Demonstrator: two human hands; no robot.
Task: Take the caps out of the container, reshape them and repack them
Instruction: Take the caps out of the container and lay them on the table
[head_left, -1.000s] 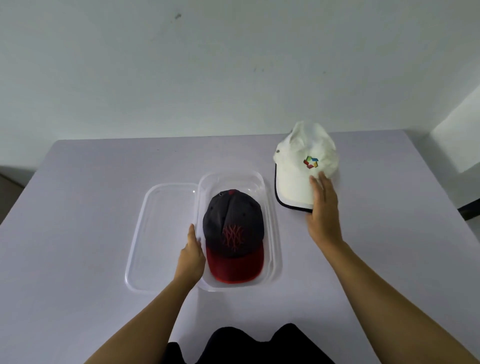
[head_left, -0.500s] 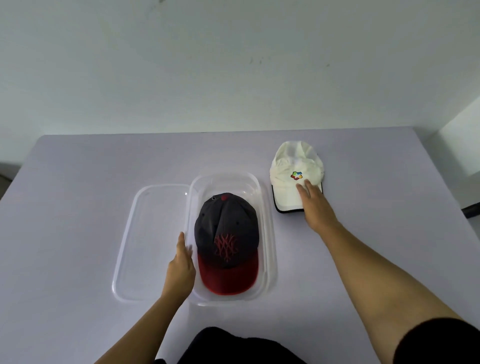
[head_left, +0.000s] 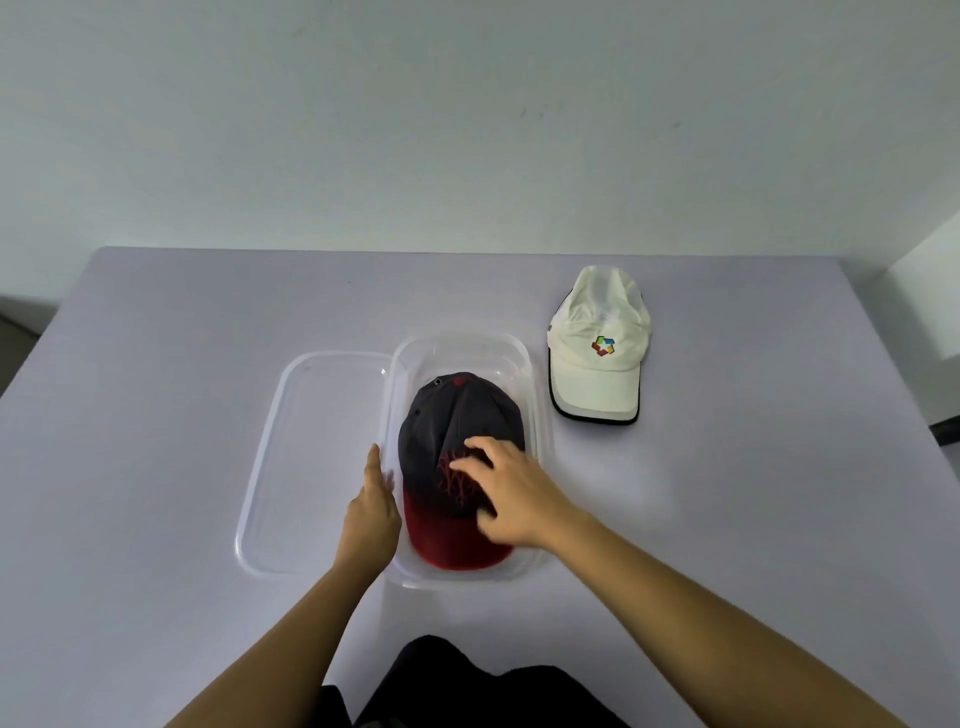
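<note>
**Position of items.** The dark cap is found in the container, with its red brim toward the person and its crown filling most of the tub. The white cap is set out on the surface, to the right of the container and apart from it. The lid is laid flat along the container's left side.

**Hands.** The right hand is spread over the front of the dark crown, fingers wide and loosely curved. Nothing is gripped, and firm contact cannot be confirmed. The left hand is laid straight-fingered against the container's left wall and holds nothing.

**Step in hand.** Removal of the dark cap is judged to be under way.

**Recommendations.**
- The cap is best taken by the brim or the lower crown edge, so that the front panel is not crushed.
- The container is thin and probably light, so it should be kept pressed down by the left hand during the lift.
- The cap should be raised straight up until the rim is cleared.
- It should then be set down near the white cap without overlap, leaving room for reshaping.
</note>
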